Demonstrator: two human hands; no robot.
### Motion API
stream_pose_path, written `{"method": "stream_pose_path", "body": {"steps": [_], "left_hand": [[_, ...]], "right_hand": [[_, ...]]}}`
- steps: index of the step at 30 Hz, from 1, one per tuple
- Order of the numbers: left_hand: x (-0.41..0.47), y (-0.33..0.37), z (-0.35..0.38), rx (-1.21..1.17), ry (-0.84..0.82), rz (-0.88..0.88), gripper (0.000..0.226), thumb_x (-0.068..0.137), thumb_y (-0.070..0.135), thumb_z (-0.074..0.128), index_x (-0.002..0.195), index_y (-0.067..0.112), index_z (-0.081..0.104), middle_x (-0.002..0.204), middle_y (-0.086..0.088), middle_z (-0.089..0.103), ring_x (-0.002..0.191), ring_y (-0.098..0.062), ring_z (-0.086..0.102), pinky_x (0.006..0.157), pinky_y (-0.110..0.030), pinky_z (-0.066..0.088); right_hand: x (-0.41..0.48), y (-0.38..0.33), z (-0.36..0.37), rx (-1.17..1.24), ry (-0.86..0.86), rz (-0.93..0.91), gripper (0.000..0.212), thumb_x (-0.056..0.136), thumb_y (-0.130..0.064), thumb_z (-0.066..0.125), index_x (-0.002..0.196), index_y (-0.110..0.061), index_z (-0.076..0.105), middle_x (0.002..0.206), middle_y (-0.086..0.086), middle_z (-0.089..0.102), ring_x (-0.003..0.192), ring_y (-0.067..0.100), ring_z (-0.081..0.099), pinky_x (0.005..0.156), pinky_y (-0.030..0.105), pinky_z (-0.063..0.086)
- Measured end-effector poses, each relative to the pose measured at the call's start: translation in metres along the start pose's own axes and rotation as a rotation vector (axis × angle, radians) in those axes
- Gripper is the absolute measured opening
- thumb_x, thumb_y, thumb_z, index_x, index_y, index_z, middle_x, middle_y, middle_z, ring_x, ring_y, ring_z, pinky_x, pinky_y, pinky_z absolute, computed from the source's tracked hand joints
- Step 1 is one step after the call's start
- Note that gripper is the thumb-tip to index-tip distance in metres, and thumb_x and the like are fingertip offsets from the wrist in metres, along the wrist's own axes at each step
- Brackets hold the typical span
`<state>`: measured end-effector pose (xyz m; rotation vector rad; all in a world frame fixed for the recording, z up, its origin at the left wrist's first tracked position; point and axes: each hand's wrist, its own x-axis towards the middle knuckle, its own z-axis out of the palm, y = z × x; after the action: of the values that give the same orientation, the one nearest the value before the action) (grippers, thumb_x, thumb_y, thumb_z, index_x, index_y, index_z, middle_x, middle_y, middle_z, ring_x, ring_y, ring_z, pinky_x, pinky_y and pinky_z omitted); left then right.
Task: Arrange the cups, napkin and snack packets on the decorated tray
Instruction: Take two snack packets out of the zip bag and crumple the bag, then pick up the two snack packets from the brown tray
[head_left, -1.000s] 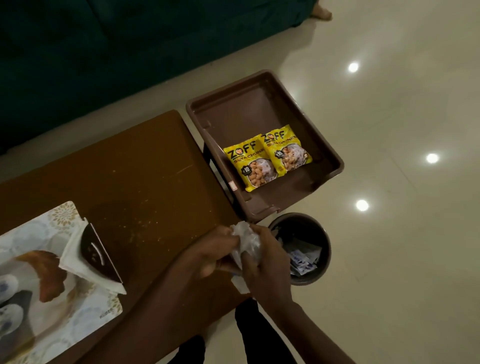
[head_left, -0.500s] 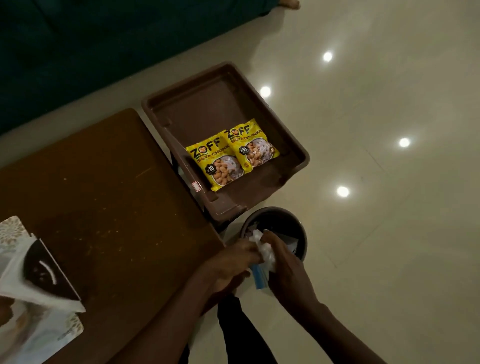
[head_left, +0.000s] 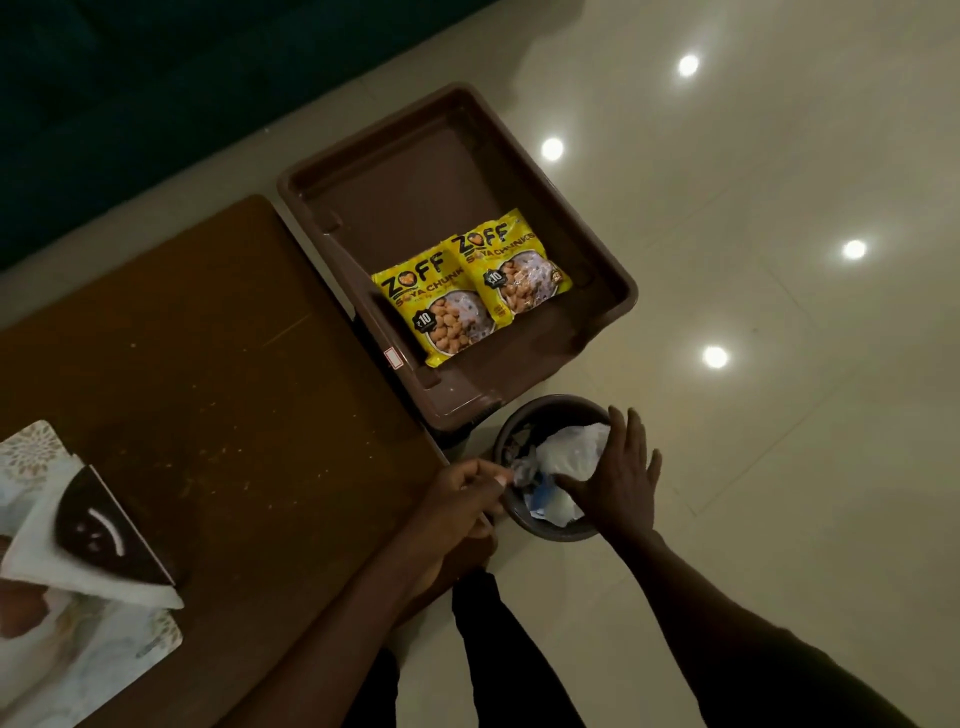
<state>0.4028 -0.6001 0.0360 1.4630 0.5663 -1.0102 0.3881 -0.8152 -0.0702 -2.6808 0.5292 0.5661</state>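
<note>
The right hand (head_left: 621, 480) is spread empty over the bin (head_left: 550, 467), the left hand (head_left: 462, 499) pinches a scrap; the packets (head_left: 470, 286) look light, crinkly, best pinched at an edge.

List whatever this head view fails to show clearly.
- Decorated tray: cut off by the left edge, so any cups on it cannot be made out.
- Bin contents: covered by crumpled plastic and the right hand.
- Left hand grip: fingers curled, dim; holding anything is unclear.
</note>
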Motion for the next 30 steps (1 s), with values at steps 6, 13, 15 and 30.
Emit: {"method": "stream_pose_path", "body": {"steps": [6, 13, 15, 30], "left_hand": [[0.002, 0.007, -0.01, -0.111, -0.02, 0.025, 0.016, 0.095, 0.016, 0.055, 0.107, 0.009, 0.064, 0.1, -0.012, 0.07, 0.083, -0.016, 0.063, 0.068, -0.024, 0.05], [0.013, 0.049, -0.025, -0.229, 0.03, 0.17, 0.02, 0.093, 0.009, 0.058, 0.11, 0.002, 0.061, 0.097, -0.013, 0.066, 0.081, -0.021, 0.064, 0.07, -0.031, 0.053], [0.02, 0.064, -0.028, -0.272, 0.124, 0.213, 0.02, 0.092, 0.009, 0.059, 0.111, 0.005, 0.062, 0.102, -0.012, 0.065, 0.088, -0.022, 0.063, 0.072, -0.032, 0.052], [0.106, 0.134, -0.034, -0.266, 0.748, 0.143, 0.058, 0.078, 0.026, 0.075, 0.127, 0.013, 0.045, 0.137, -0.017, 0.043, 0.122, -0.034, 0.05, 0.098, -0.047, 0.048]], "right_hand": [[0.005, 0.006, -0.017, 0.175, 0.104, -0.09, 0.04, 0.085, -0.014, 0.061, 0.123, -0.014, 0.048, 0.129, 0.006, 0.051, 0.11, 0.025, 0.055, 0.08, 0.031, 0.05], [0.043, -0.047, -0.079, 0.309, 0.372, -0.328, 0.03, 0.084, -0.002, 0.059, 0.109, -0.018, 0.056, 0.112, 0.001, 0.06, 0.078, 0.009, 0.057, 0.065, 0.034, 0.055], [0.056, -0.073, -0.096, 0.372, 0.419, -0.424, 0.027, 0.082, -0.001, 0.059, 0.104, -0.016, 0.057, 0.106, 0.0, 0.062, 0.075, 0.012, 0.058, 0.061, 0.029, 0.053], [0.18, -0.167, -0.124, 0.26, -0.201, -0.18, 0.05, 0.08, -0.042, 0.072, 0.113, -0.007, 0.058, 0.107, 0.01, 0.066, 0.098, 0.025, 0.063, 0.067, 0.024, 0.04]]}}
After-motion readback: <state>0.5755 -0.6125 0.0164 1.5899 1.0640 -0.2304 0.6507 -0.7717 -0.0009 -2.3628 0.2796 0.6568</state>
